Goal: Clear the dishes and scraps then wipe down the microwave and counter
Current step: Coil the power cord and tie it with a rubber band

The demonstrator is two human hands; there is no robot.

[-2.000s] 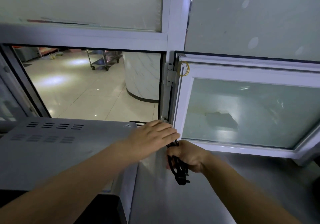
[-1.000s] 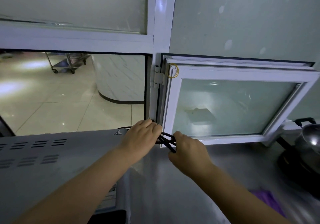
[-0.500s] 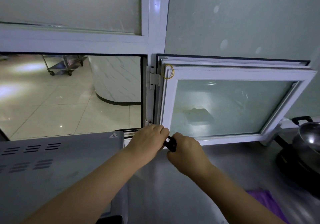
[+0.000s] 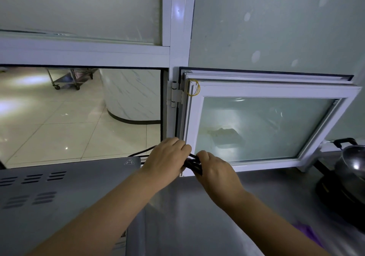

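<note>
2 hands meet at the microwave's (image 4: 59, 192) back corner: left hand (image 4: 167, 161) and right hand (image 4: 214, 168) both pinch the black power cord (image 4: 192, 164) (likely bundling it clear for wiping); beyond lie the steel counter (image 4: 197, 216) and open window (image 4: 266, 129).

The grey metal microwave (image 4: 65, 200) sits on the steel counter (image 4: 207, 212), vent slots on its top. Its black cord (image 4: 192, 163) runs from behind the microwave, bunched beside its rear corner.
</note>
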